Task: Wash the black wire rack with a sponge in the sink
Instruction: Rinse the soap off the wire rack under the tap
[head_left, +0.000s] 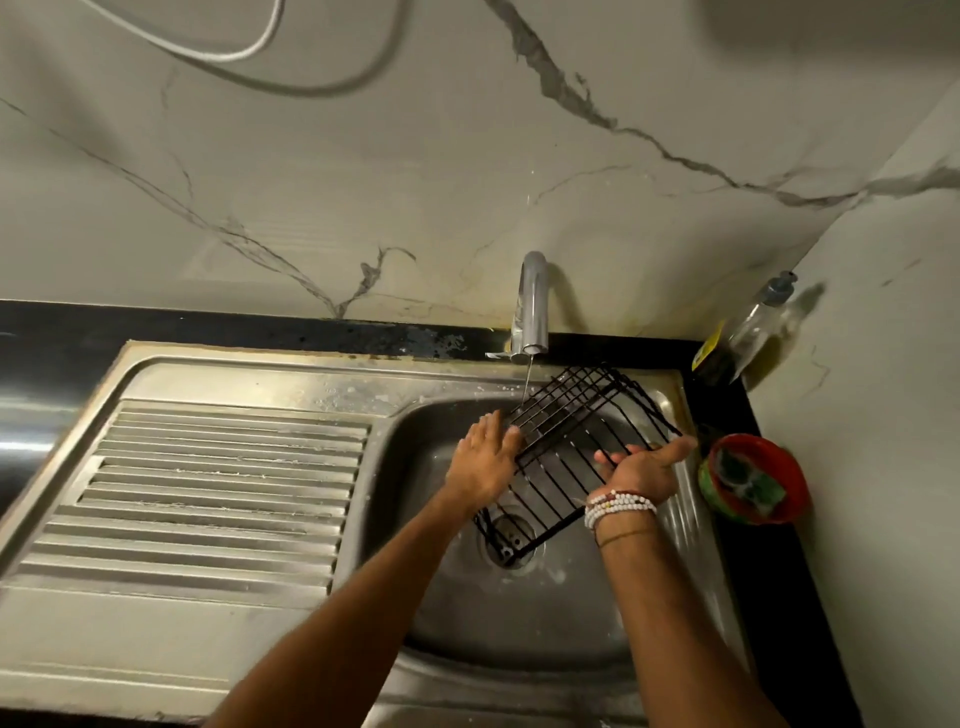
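Note:
The black wire rack (576, 415) is tilted over the steel sink basin (519, 623), its far end raised under the tap (531, 306), which runs a thin stream of water onto it. My left hand (485, 457) lies on the rack's left edge with the fingers fairly straight. My right hand (647, 465) holds the rack's right edge, palm up, with the thumb over the wire and the fingers under it. A green sponge (748, 486) lies in a red bowl (779, 512) on the counter to the right of the sink.
A ridged steel draining board (218, 499) extends left of the basin. The drain (511, 540) shows beneath the rack's near end. A clear pump bottle of dish soap (748, 332) stands in the back right corner on the black counter. Marble-patterned walls rise behind and to the right.

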